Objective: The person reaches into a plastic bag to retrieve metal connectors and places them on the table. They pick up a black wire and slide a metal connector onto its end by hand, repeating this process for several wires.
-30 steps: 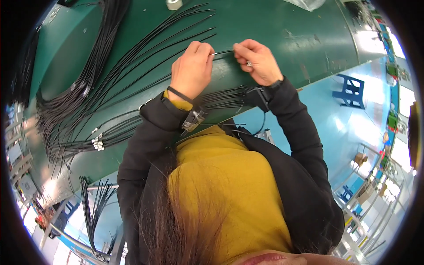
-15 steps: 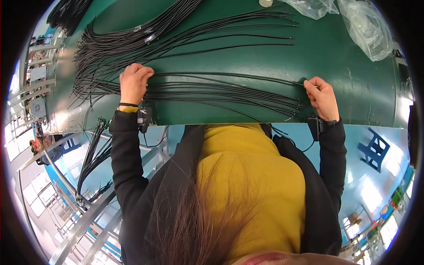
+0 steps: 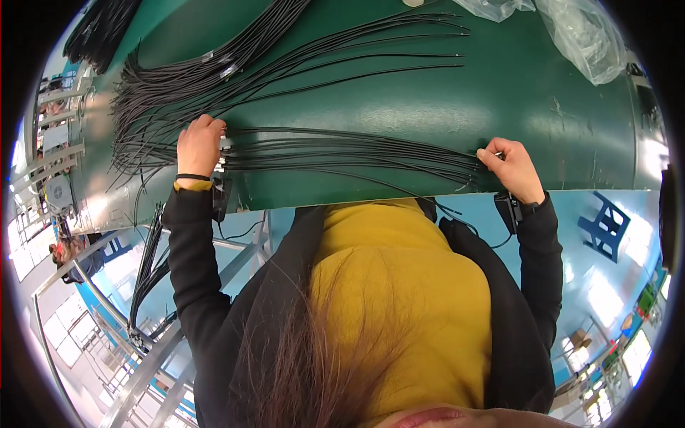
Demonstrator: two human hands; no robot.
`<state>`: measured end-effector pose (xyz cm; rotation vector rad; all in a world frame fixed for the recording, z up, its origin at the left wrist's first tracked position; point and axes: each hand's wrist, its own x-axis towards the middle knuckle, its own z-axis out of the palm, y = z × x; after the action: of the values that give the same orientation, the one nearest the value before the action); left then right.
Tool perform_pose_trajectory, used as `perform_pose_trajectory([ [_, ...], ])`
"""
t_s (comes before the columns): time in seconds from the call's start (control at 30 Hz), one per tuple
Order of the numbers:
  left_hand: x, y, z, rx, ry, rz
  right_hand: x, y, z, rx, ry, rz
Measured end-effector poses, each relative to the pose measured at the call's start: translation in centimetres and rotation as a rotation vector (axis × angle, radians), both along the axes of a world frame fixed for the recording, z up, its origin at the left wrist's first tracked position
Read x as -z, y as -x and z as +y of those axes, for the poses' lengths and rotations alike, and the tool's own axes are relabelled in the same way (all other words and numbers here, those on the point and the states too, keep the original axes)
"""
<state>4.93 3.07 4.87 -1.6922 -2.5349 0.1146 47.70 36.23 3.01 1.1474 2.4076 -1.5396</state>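
Across the near part of the green table [image 3: 571,143], a row of thin black cables [image 3: 357,153] stretches between my two hands. My left hand [image 3: 200,148] is closed over the cables at their left part, thumb and fingers together. Small whitish pieces show beside that hand, too small to make out. At the other end, my right hand [image 3: 515,171] pinches the tip of a cable, close to the other cable ends. One cable hangs apart over the near table edge. Left of my left hand, the cables run into a tangled pile.
A thick bundle of black cables [image 3: 207,68] with clear ties lies at the back left, loose strands [image 3: 399,39] fanning rightward. Clear plastic bags [image 3: 581,43] sit at the back right. More cables [image 3: 146,274] hang by a metal frame below left. A blue stool [image 3: 605,227] stands right.
Both hands have come nearer to me and slightly left, bringing the pinched cable down against the others. Whitish pieces now show beside my left hand. The whole view has shifted a little.
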Motion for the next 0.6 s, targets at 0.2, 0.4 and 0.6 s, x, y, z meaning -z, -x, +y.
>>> perform_pose_trajectory([
  [0.2, -1.0, -7.9, 11.9, 0.196, -0.098, -0.181, -2.5, 0.8, 2.4, 0.371, 0.516, 0.056],
  [0.4, 4.1, -14.4, 24.2, 0.476, -0.381, -0.264, -0.2, 2.5, 3.1, 0.467, 0.999, 0.533],
  [0.6, 4.4, -16.9, 25.4, 0.446, -0.484, -0.412, 1.2, 3.9, 3.5, 0.573, 1.041, 0.663],
])
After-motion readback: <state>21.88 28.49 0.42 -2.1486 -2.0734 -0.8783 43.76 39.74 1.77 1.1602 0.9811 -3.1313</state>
